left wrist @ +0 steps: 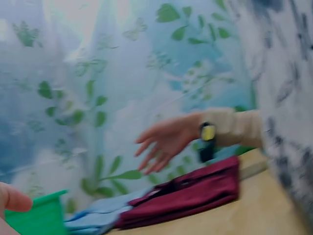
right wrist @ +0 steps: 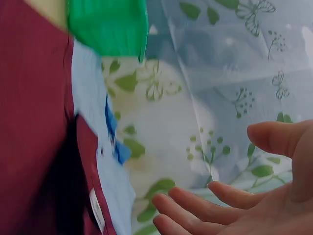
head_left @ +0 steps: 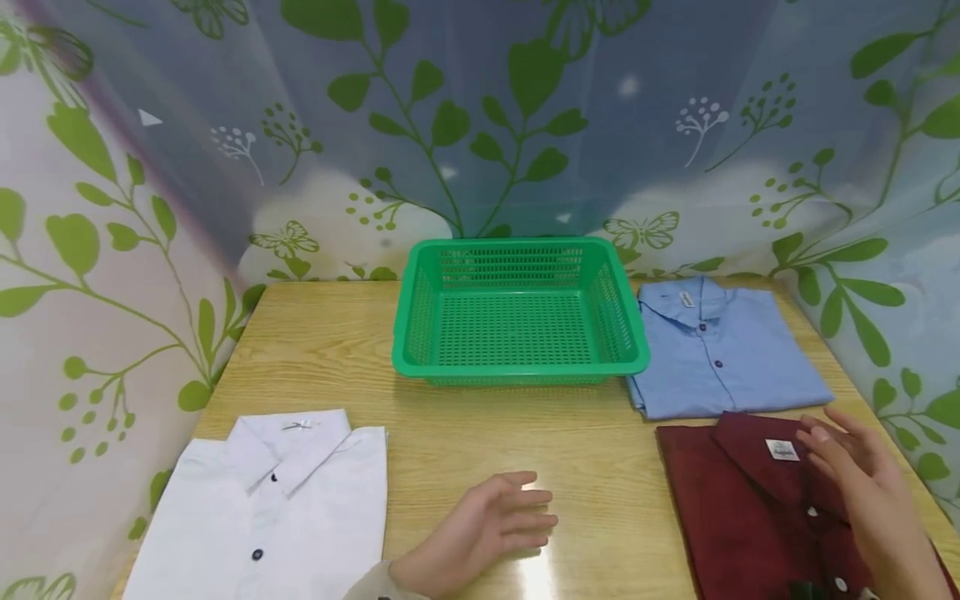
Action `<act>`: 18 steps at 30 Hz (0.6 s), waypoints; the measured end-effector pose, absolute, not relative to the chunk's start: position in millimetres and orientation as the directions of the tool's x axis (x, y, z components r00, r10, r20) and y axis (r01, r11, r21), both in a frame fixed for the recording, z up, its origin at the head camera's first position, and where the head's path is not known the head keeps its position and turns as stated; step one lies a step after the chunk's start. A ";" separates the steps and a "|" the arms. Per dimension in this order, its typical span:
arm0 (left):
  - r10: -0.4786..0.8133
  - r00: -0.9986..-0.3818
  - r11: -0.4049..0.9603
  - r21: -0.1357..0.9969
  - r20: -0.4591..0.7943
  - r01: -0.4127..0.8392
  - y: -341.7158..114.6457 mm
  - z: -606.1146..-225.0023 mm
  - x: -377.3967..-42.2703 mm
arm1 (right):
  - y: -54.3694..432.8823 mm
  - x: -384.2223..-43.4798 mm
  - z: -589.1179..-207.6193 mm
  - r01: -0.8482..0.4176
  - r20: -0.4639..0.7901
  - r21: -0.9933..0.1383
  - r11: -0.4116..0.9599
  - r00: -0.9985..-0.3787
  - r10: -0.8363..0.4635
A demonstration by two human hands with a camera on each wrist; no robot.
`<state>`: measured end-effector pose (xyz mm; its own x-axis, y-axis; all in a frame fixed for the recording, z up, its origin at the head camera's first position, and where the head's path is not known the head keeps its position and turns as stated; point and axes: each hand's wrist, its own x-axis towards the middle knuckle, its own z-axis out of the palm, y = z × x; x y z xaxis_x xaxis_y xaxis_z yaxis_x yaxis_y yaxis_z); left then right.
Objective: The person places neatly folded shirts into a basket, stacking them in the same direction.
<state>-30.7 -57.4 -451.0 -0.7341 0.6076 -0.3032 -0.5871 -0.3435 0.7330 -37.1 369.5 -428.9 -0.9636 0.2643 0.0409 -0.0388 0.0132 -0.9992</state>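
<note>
A folded maroon shirt (head_left: 738,492) lies at the right of the table, its collar toward the back. Just above it hovers my right hand (head_left: 862,483), fingers loosely bent and holding nothing; the left wrist view shows a gap between that hand (left wrist: 168,139) and the cloth. My left hand (head_left: 491,521) is over the middle of the table near the front, fingers spread, with nothing in it. To its left lies a folded white shirt (head_left: 322,508) with dark buttons. A folded light blue shirt (head_left: 750,350) lies behind the maroon one.
At the back centre stands a green plastic basket (head_left: 521,369) with perforated walls and nothing inside. The blue shirt lies close against its right side. Patterned curtains (head_left: 480,125) hang behind the wooden table (head_left: 322,350) and at both sides.
</note>
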 end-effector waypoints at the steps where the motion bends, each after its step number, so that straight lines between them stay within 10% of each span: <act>1: 0.607 -0.728 -0.344 0.722 -0.317 -0.601 -51.4 -452.0 -29.4 | 374.1 -37.4 -428.6 -0.044 0.044 -0.999 0.005 -0.958 0.284; 6: 0.659 -0.680 -0.388 0.630 -0.321 -0.673 -31.1 -457.5 -25.1 | 402.1 -40.2 -437.1 -0.039 0.032 -0.999 -0.011 -0.919 0.393; 18: 0.697 -0.663 -0.445 0.559 -0.275 -0.699 -1.7 -474.7 -21.6 | 502.5 -53.8 -514.5 0.540 -0.239 -0.809 0.231 -0.661 0.711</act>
